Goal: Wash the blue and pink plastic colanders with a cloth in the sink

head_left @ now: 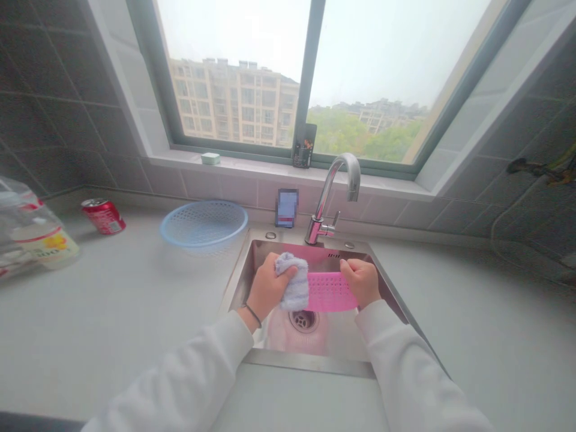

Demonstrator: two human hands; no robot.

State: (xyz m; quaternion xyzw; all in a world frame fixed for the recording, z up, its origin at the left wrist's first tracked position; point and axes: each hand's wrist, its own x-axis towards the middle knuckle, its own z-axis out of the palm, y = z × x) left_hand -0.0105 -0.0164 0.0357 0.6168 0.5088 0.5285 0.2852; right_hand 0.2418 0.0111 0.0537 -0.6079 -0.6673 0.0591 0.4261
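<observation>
Over the sink (310,362), both hands were busy. Left hand (264,289) was closed around a bunched cloth (294,287), thumb across its near face. Right hand (363,282) was curled into a fist on the right end of the pink basket (330,292), thumb near the top edge. Basket hung between the two, just beyond the drain (303,321) in this view, long axis left to right, roughly level, perforated side to camera. Cloth covered its left end; couldn't tell whether the left fingers also gripped it, since the cloth hid them. Key relation: from the left hand, the bare stretch of side lay to the right, along the long axis, with the right hand at its end. So the right was on the basket directly, the left had cloth in between at most.

Behind: tap (353,174) at the back rim, phone (287,210) left of it. Farther left on the counter (148,312): blue basket (204,223), can (103,216), then jug (45,243).
</observation>
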